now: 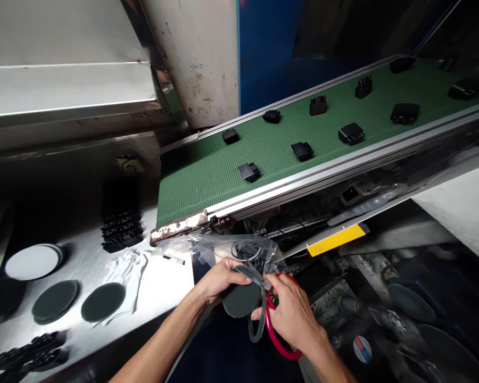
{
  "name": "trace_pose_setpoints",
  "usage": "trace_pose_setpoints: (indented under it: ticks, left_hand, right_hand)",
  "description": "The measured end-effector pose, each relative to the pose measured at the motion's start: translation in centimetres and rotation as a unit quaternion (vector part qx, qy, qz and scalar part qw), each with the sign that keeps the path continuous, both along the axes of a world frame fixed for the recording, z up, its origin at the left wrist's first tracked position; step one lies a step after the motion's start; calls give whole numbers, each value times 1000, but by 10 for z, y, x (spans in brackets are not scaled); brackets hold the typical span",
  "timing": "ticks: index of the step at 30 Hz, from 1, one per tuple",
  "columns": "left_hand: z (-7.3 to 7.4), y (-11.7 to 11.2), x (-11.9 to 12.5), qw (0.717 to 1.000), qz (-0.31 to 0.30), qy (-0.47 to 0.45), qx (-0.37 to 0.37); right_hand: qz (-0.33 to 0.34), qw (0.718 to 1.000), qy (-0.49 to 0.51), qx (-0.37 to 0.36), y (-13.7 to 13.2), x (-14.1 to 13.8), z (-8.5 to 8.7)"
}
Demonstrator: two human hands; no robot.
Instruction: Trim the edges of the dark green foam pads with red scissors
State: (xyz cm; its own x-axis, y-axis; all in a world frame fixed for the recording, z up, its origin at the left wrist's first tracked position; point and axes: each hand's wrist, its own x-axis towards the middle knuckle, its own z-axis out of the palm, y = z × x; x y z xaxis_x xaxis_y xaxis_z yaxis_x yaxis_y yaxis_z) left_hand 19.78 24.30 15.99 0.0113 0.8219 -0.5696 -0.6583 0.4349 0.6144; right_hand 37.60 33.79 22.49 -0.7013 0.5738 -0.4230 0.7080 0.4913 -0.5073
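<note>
The left hand (222, 280) and the right hand (289, 314) worked close together, nearly meeting over a dark grey round pad (241, 299). The left hand gripped the pad from above near its upper edge, and a thin grey strip (256, 325) looped down from the rim. The right hand was closed around red-handled scissors (277, 336), its fingers hiding the blades, so where they met the pad could not be told. Just behind the hands lay a clear plastic bag (219, 248) holding coiled grey strips (245, 250). To the left, a steel table (163, 284) bore more round pads (102, 301), white scraps (123, 271), and stacked black plastic parts (122, 229). Beyond the bag, an aluminium side rail (303, 183) edged a green mesh conveyor belt (207, 178) carrying spaced black plastic parts (302, 151).
</note>
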Motion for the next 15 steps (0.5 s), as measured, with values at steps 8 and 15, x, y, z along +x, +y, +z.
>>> trace_pose_setpoints:
  ticks: [8,15]
  left_hand:
    - [8,4,-2,1000,-5,5,-10]
    - [10,8,-5,999,-31,12,-18]
  right_hand:
    - [19,999,-27,-5,3,0,1]
    - [26,999,-24,-1,6,-4,6]
